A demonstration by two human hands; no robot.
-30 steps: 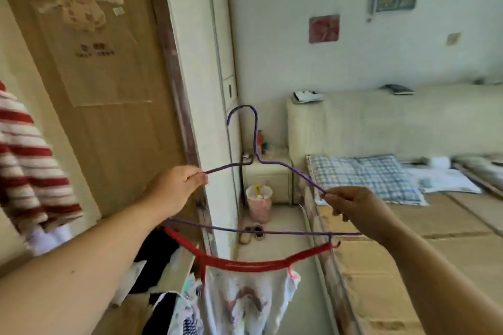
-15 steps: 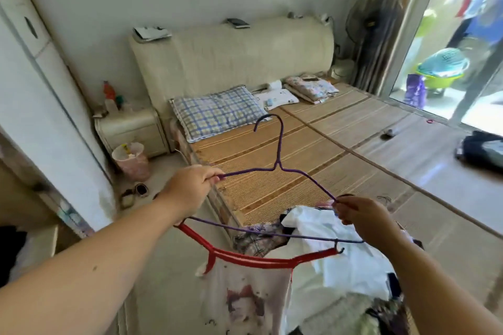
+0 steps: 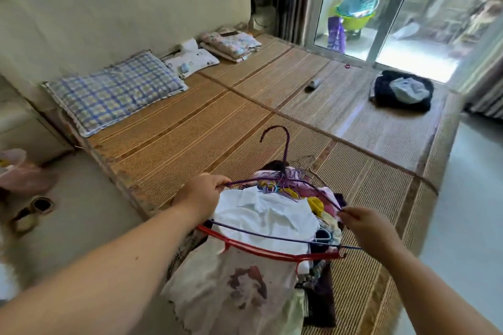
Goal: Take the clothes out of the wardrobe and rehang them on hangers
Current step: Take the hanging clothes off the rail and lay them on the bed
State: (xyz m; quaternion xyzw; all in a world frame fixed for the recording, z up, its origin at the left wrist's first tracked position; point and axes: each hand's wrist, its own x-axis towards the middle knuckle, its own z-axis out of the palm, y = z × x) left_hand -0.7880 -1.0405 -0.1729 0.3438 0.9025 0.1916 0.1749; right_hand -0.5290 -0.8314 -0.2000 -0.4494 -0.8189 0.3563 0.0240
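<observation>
Purple hanger [image 3: 272,235], red hanger [image 3: 272,251], seemingly one shirt [image 3: 239,288]

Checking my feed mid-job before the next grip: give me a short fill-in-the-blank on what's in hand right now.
The wire hanger held by the left hand and right hand is coloured ____.
The white printed garment hangs from the thick hanger, coloured ____.
The clothes pile lies on the mat-covered ____.
Missing: purple; red; bed.

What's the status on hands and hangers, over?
Left hand grips purple hanger at one shoulder, right hand pinches the other. Red hanger with stained white garment hangs beneath. Clothes pile directly below.
</observation>
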